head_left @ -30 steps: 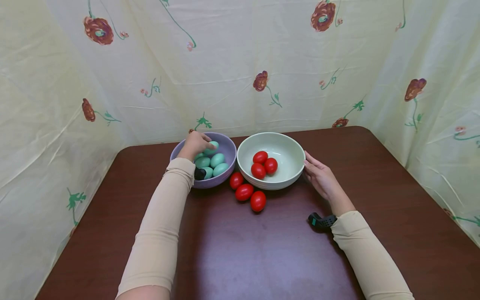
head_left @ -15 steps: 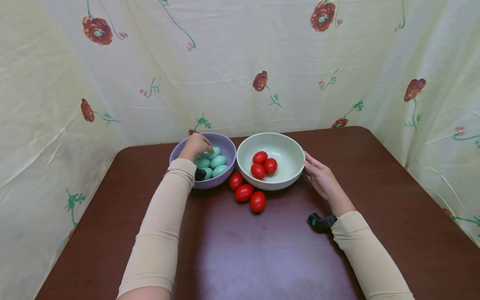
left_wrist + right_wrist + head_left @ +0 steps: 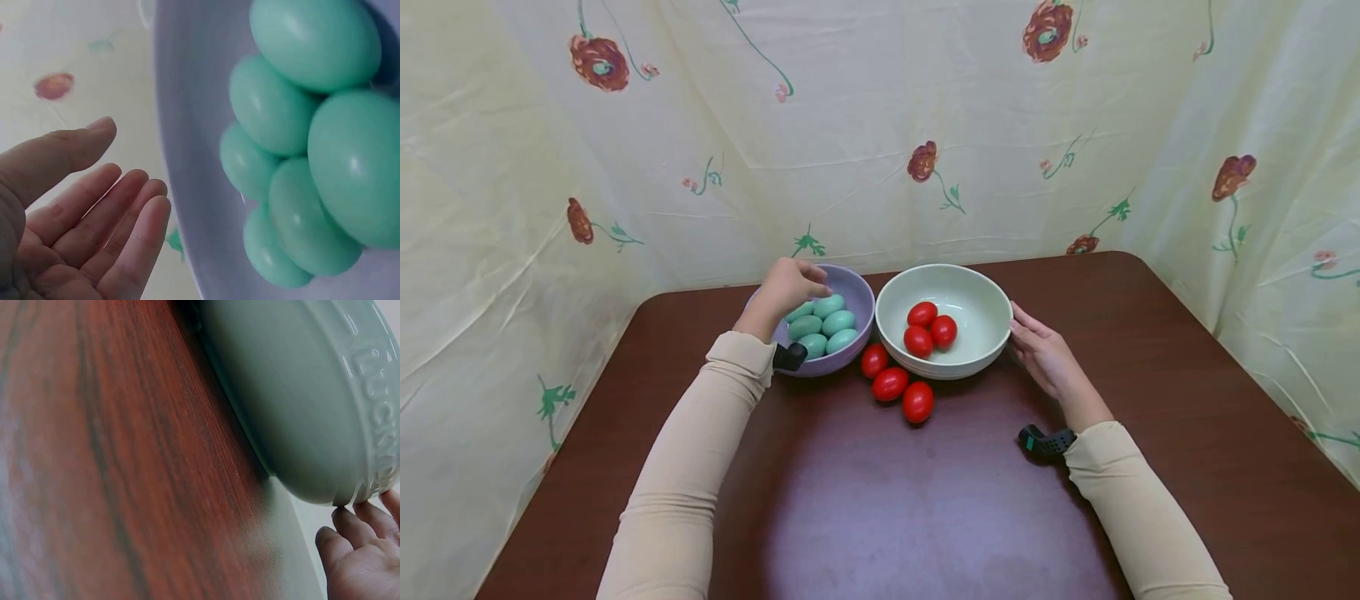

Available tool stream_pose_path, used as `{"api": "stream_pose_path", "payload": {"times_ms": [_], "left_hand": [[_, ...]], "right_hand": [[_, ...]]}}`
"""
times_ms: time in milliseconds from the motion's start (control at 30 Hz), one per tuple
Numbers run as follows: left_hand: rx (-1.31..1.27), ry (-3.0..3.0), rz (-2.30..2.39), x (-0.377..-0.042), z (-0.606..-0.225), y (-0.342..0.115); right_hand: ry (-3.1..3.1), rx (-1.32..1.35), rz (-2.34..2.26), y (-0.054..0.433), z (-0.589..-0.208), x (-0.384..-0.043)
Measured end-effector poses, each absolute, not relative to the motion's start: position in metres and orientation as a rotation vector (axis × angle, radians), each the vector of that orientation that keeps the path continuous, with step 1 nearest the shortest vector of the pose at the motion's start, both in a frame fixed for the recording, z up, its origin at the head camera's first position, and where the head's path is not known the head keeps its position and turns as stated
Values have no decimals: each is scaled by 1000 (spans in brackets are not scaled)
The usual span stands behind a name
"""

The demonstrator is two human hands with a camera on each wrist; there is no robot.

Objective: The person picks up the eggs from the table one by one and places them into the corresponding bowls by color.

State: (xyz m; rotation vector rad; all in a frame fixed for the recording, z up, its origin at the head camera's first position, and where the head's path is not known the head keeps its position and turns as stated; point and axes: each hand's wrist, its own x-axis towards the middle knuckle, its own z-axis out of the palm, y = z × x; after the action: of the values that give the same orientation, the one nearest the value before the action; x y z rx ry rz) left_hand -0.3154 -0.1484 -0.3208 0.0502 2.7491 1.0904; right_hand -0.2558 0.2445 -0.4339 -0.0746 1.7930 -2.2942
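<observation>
My left hand hovers over the left part of the purple bowl. In the left wrist view this hand holds nothing, its fingers loosely bent and the thumb apart. Several pale green eggs lie together in that bowl. My right hand touches the right outer side of the pale green bowl. The right wrist view has its fingertips against the bowl's wall, near raised lettering. Inside the pale green bowl lie 3 red eggs.
On the dark wooden table, 3 more red eggs lie in front of where the bowls meet. A flowered cloth hangs behind the table. Each wrist wears a black strap.
The left hand has let go of a green egg, which now lies in the purple bowl, and has lifted and drawn back left. The right hand stays at its bowl.
</observation>
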Motion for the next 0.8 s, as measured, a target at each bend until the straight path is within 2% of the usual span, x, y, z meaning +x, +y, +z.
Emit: {"api": "stream_pose_path", "payload": {"times_ms": [500, 800], "left_hand": [[289, 2710, 1227, -255, -332, -116], [270, 2659, 1477, -226, -358, -97]], "right_hand": [[1808, -49, -2273, 244, -432, -254], [1803, -43, -2276, 243, -431, -256]]}}
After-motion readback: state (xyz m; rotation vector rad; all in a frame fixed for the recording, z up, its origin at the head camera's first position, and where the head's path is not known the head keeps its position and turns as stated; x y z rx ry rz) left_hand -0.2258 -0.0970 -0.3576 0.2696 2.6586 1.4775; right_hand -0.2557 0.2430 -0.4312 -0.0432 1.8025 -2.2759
